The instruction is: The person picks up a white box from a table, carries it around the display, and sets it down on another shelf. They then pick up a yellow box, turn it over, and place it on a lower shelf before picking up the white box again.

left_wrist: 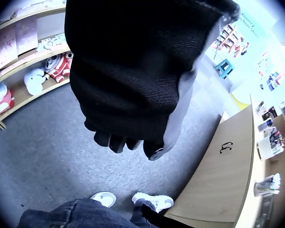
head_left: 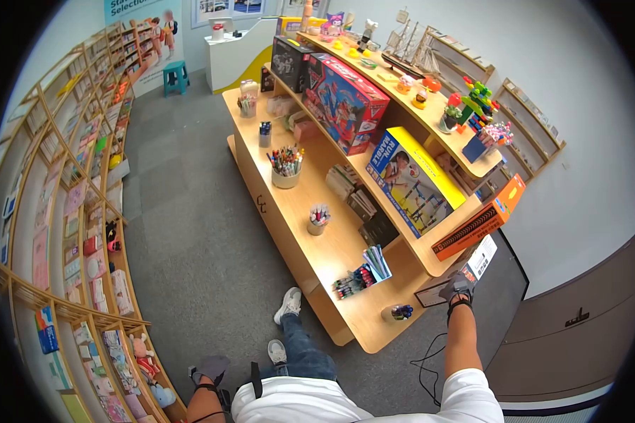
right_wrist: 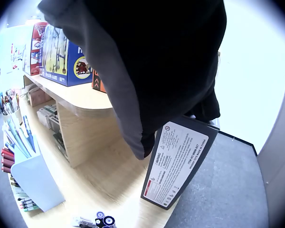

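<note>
My gloved right hand (head_left: 460, 287) grips a flat dark toy box (right_wrist: 178, 161) at the right end of the shelf unit. The box is tilted, and its narrow side with a white printed label faces the right wrist view. The fingertips on its far side are hidden by the glove. In the head view the box's white part (head_left: 482, 258) sticks out past the hand. My gloved left hand (head_left: 210, 368) hangs low beside my body, fingers loose, with nothing in it; the left wrist view shows the glove's back (left_wrist: 128, 85) over the grey floor.
The wooden shelf unit (head_left: 317, 250) carries pen cups (head_left: 286, 169), a pen tray (head_left: 360, 282) and a cup of markers (head_left: 398, 312). A yellow-blue marble-run box (head_left: 416, 180) and an orange box (head_left: 480, 218) stand higher. Curved wall shelves (head_left: 70, 240) line the left; a black cable (head_left: 427, 363) trails at right.
</note>
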`<state>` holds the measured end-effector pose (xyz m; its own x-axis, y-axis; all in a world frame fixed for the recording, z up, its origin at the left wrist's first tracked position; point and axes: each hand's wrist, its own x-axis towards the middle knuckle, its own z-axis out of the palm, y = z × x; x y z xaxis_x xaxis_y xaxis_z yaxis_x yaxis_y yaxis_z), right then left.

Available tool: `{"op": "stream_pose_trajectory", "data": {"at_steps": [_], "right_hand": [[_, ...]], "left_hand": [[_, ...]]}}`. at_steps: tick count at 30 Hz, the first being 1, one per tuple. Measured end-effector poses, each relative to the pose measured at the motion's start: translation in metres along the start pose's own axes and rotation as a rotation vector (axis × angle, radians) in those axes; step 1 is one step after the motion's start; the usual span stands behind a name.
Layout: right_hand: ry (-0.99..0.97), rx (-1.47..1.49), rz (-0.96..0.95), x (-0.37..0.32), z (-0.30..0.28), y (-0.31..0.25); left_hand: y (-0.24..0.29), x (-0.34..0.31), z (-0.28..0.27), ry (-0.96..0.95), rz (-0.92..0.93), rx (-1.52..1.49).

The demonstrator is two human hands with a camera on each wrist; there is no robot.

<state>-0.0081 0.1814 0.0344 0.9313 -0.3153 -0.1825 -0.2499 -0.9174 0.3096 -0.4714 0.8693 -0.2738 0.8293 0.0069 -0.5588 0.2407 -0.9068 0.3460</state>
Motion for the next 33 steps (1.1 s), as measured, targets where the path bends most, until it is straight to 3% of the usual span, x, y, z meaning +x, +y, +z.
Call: {"op": "stream_pose_trajectory", "data": {"at_steps": [5,8,12,17,25,26,28,29,32,33], "right_hand": [[0.033,0.08,0.019,0.01,0.018,0.006],[0.03,0.088,0.013,0.011,0.022,0.007],[0.058,0.1,0.026,0.021,0.039,0.01],[0.045,0.088,0.007,0.017,0.028,0.012],[0.076,0.241,-0.059,-0.012,0.024,0.04],[0.08,0.295,-0.099,-0.014,0.031,0.049],[0.342,0.196,-0.279,-0.009,0.073,0.063],[0.366,0.249,-0.323,-0.023,0.079,0.07],[0.514,0.518,-0.495,-0.063,0.127,0.088],[0.497,0.607,-0.468,-0.085,0.15,0.095]], "left_hand": [[0.01,-0.001,-0.01,-0.014,-0.021,-0.044],[0.03,-0.006,-0.032,-0.068,-0.191,-0.269],[0.06,-0.015,-0.064,-0.123,-0.355,-0.348],[0.032,-0.003,-0.026,-0.155,-0.224,-0.266],[0.066,0.008,-0.025,-0.241,-0.252,-0.216],[0.083,0.011,-0.036,-0.268,-0.257,-0.191],[0.118,0.012,-0.05,-0.317,-0.273,-0.141],[0.133,0.012,-0.051,-0.321,-0.266,-0.114],[0.168,0.029,-0.035,-0.135,-0.015,-0.136],[0.185,0.029,-0.037,-0.131,-0.013,-0.113]]}}
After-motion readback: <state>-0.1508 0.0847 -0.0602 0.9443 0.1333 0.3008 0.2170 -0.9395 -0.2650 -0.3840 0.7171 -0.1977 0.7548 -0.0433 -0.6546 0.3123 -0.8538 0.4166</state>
